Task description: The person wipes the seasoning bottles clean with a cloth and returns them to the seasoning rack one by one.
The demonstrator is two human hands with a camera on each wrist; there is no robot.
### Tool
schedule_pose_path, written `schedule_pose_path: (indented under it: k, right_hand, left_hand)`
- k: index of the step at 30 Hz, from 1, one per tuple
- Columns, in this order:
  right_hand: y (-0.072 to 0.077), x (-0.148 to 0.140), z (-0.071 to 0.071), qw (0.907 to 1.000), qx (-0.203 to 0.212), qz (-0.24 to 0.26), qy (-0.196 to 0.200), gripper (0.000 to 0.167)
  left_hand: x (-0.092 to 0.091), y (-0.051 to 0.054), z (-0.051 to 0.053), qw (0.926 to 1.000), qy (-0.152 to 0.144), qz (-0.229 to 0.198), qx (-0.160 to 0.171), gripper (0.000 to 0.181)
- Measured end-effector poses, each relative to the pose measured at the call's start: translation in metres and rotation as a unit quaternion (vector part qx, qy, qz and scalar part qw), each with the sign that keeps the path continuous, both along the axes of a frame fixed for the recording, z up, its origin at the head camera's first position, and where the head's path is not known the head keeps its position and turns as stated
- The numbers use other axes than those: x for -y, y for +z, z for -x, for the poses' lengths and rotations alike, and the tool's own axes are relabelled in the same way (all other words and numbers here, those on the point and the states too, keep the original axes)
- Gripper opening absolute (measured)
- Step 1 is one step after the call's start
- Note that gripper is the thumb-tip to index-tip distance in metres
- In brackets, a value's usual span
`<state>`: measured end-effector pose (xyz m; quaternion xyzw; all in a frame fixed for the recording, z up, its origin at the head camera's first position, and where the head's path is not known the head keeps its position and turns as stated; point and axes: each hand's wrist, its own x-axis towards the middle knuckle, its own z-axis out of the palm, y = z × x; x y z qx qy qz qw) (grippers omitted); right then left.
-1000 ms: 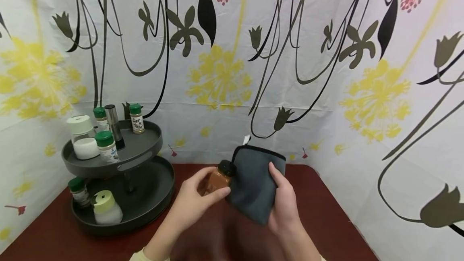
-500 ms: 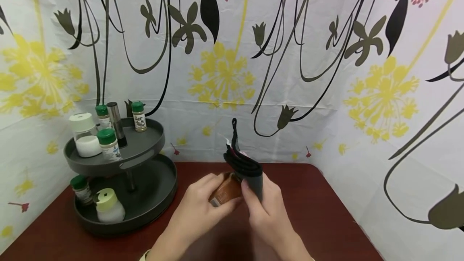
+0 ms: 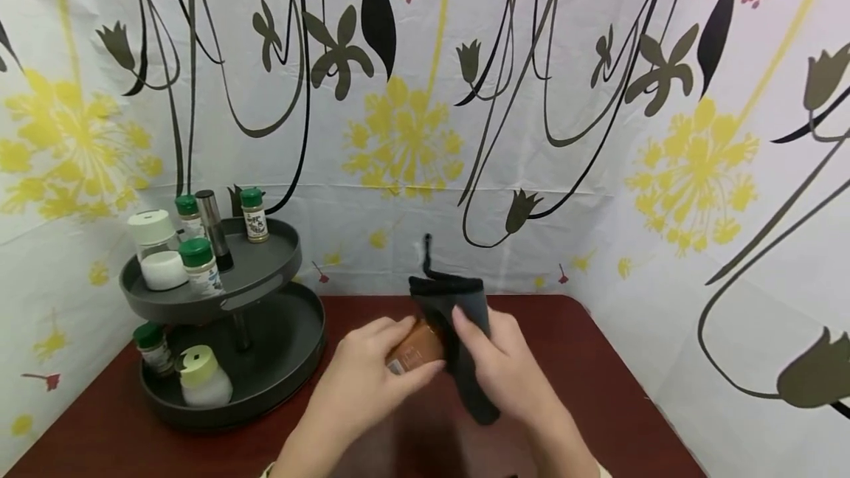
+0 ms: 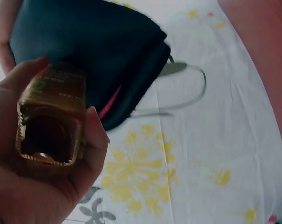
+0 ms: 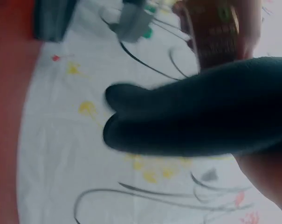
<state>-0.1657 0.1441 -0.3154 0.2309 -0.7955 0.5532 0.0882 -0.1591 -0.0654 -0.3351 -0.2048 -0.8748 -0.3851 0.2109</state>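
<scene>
Above the table, my left hand (image 3: 361, 375) grips a small square bottle (image 3: 417, 349) with orange-brown contents. Its glass base (image 4: 47, 135) faces the left wrist camera, and its cap end is hidden against the cloth. My right hand (image 3: 508, 364) holds a dark grey cloth (image 3: 474, 305) with black edging, folded over, thumb on the near side. A thin black loop sticks up from the cloth's corner. In the right wrist view the folded cloth (image 5: 192, 114) covers much of the hand, with the bottle (image 5: 213, 35) beyond it. A pink strip shows between the layers in the left wrist view.
A dark two-tier turntable rack (image 3: 232, 408) stands on the left of the red-brown table (image 3: 564, 389). Green-capped shakers (image 3: 199, 268), a white-lidded jar (image 3: 159, 249) and a yellow-lidded jar (image 3: 202, 376) sit on its tiers. A floral curtain (image 3: 571, 168) hangs behind.
The cloth, earlier spread flat beside the bottle, is now folded over against its cap end, and the black cap has gone from sight. The cloth's lower part swings down lately; both hands stay close together.
</scene>
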Motion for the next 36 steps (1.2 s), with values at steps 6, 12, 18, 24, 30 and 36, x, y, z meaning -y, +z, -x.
schedule_pose_path:
  k: [6, 12, 18, 24, 30, 36]
  right_hand:
    - [0.003, 0.003, -0.004, 0.9972, 0.055, 0.049, -0.01, 0.048]
    - [-0.01, 0.019, -0.023, 0.9984, 0.019, 0.04, -0.036, 0.034]
    - [-0.008, 0.015, -0.01, 0.9991, 0.033, 0.025, -0.012, 0.04]
    - [-0.018, 0.007, -0.008, 0.9915, 0.12, 0.049, -0.012, 0.052]
    - [-0.016, 0.005, -0.017, 0.9974, 0.062, 0.031, -0.018, 0.041]
    - [-0.022, 0.0, -0.004, 0.9919, 0.112, 0.061, 0.0, 0.052]
  left_hand:
    - [-0.012, 0.002, -0.006, 0.9967, 0.042, -0.061, 0.034, 0.054]
    - [-0.001, -0.009, -0.006, 0.9923, 0.052, -0.064, 0.093, 0.042]
    - [-0.004, -0.027, -0.012, 0.9963, -0.008, -0.068, 0.052, 0.034]
    - [-0.002, -0.016, -0.009, 0.9874, 0.03, -0.118, 0.101, 0.054]
    - [0.002, -0.018, -0.006, 0.9984, -0.006, -0.03, 0.047, 0.056]
    - [-0.006, -0.027, -0.008, 0.9979, -0.03, -0.054, 0.02, 0.056]
